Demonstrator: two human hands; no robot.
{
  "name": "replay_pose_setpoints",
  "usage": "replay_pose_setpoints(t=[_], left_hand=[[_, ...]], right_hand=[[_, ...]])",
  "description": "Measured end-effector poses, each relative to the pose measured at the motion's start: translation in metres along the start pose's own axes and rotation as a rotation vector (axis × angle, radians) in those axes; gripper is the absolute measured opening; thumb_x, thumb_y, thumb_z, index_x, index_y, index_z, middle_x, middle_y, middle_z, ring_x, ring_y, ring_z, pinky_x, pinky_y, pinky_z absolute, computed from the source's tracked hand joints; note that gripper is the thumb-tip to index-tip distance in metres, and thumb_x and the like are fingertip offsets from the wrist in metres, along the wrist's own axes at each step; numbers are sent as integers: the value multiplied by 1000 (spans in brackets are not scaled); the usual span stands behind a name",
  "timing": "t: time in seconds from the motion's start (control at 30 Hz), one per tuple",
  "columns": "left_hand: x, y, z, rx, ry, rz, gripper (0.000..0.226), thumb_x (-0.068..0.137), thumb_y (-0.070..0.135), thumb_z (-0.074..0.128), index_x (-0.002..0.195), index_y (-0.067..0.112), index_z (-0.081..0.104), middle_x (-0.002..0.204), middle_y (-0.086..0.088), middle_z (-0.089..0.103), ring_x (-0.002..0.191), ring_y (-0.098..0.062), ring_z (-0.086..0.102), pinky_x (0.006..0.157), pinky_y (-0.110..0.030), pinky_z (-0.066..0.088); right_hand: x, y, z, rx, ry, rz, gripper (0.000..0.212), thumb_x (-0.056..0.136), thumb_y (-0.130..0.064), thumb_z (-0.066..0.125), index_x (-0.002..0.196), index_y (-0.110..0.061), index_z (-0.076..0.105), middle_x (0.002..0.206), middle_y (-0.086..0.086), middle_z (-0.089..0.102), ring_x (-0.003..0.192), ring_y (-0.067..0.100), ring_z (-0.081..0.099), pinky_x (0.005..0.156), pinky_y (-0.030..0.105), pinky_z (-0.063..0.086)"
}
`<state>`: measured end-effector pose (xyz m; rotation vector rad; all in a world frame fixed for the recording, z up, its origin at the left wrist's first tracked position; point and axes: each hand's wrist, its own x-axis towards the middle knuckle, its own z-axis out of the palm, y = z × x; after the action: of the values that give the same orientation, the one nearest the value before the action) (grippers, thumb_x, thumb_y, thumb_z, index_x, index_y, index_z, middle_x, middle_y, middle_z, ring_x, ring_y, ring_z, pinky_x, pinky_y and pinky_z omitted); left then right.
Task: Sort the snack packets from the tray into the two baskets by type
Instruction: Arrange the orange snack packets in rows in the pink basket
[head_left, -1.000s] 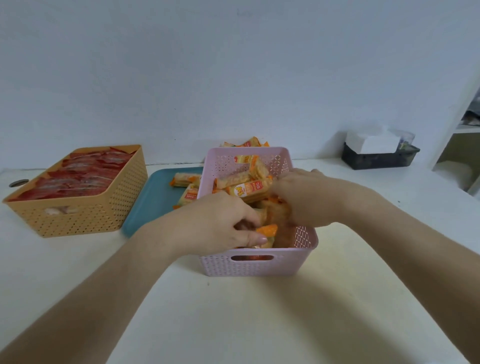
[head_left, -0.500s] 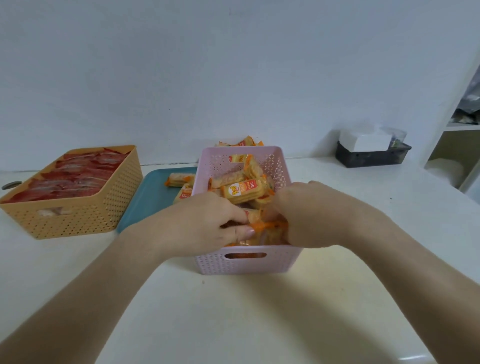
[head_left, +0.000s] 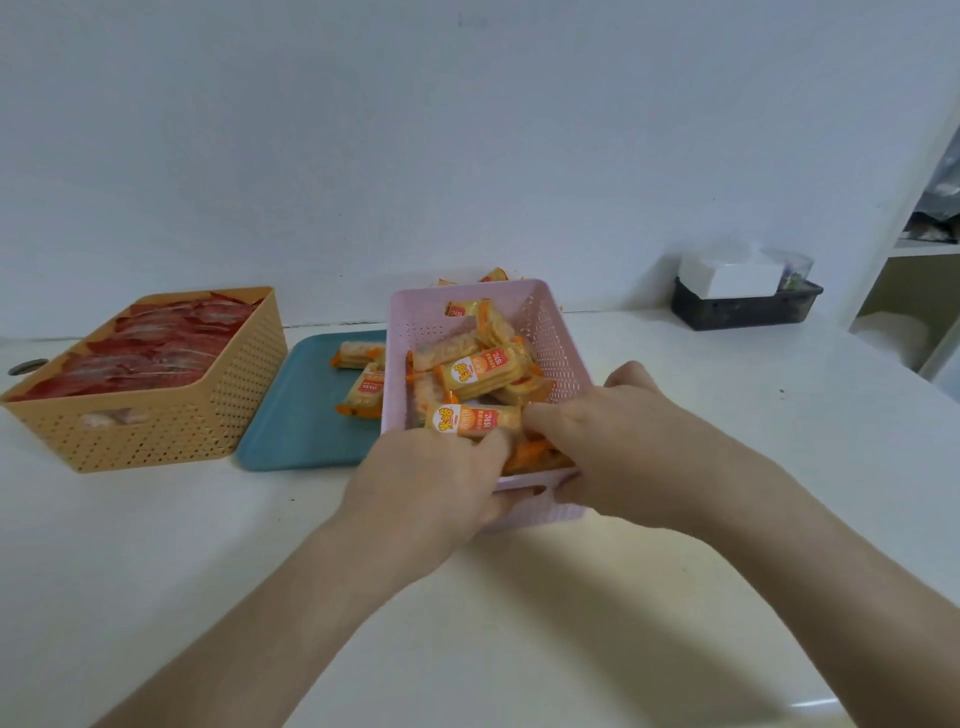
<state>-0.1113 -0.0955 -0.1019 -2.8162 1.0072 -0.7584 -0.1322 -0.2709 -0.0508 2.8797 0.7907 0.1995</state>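
- Nearly finished, by the look of it: on the pale desk (head_left: 519, 623), the orange basket (head_left: 156, 431) at the left edge sits packed with red packets (head_left: 156, 343), and none of that kind shows on the tray.
- Toward the middle of the desk, the pink basket (head_left: 566, 338) holds a loose heap of cracker packets (head_left: 483, 371) in orange wrappers. It stands against the right side of the teal tray (head_left: 306, 415).
- Both hands work at the pink basket's near end. The left hand (head_left: 436, 483) pinches one cracker packet (head_left: 470, 420) along its lower edge, fingers curled up against it, just above the heap inside the basket.
- The right hand (head_left: 613, 441) has its fingers bent down among the wrappers at that packet's right end; whether it grips anything cannot be told.
- Left to sort, it seems: two orange packets (head_left: 366, 387) on the tray's right side, hard by the pink basket's wall, which may hide more.
- A few stray wrappers (head_left: 496, 274) peek up behind the pink basket's far rim, near the wall; what they lie on is hidden.
- A black box (head_left: 743, 312) stands toward the desk's far right corner, well apart from the sorting.
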Motion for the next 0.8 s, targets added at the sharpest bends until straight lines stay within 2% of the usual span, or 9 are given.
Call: replay_pose_setpoints(t=[0.07,0.13,0.2,0.3,0.4,0.5,0.57,0.63,0.8], left_hand=[[4,9,1,-40,3,-69,45,84,61,34,86,24,58,57,0,62,49,-24,60,40,-25,28],[7,8,-2,-133,-78,-141,44,84,68,38,100,30,52,83,3,67,78,-21,65,60,-33,48],[12,-1,-10,-301,-251,-161,44,81,74,41,99,35,46,97,7,65,92,-17,61,76,-36,50],[19,-11,-26,-398,-473,-85,48,78,81,33,91,36,46,94,11,62,91,-13,59,80,-36,50],[20,-22,-40,-509,-432,-118,54,79,75,30,101,35,59,87,15,64,83,-1,57,76,-28,49],[28,-46,-48,-588,-196,-246,27,91,53,49,103,37,68,84,23,67,80,4,61,72,-25,50],[39,-60,-42,-390,-189,-260,22,93,39,56,111,34,67,101,17,70,91,-4,63,82,-32,52],[49,-62,-28,-242,-313,-216,26,92,40,56,115,33,65,109,10,69,94,-10,61,81,-32,52],[60,-49,5,-106,-481,-46,36,86,40,58,121,31,59,104,1,66,95,-20,60,64,-29,40]], right_hand=[[3,5,1,-19,-9,30,25,87,-28,61,97,-28,39,86,-11,52,91,17,61,90,36,31],[6,10,2,-16,-17,23,26,86,-27,63,98,-28,40,90,-12,57,91,17,61,92,37,31],[9,12,4,-24,-27,-3,26,88,-26,61,99,-28,39,97,-11,59,91,16,60,93,38,31],[9,15,7,10,-74,-17,30,89,-41,59,101,-30,34,102,-13,55,91,14,54,96,38,30],[6,20,0,155,-177,6,49,81,-62,60,117,-34,41,111,-16,55,102,11,53,97,37,32],[6,32,-22,397,-168,49,59,75,-70,58,127,-43,49,113,-20,61,106,7,56,97,33,41],[16,40,-32,552,-1,70,39,85,-55,59,119,-37,63,108,-17,67,103,5,60,95,29,46],[38,40,-32,453,55,80,25,93,-37,57,112,-25,70,106,-9,70,100,10,63,90,28,49],[80,30,-8,115,-321,25,21,89,-16,52,98,-12,70,91,5,70,80,24,65,72,38,56]])
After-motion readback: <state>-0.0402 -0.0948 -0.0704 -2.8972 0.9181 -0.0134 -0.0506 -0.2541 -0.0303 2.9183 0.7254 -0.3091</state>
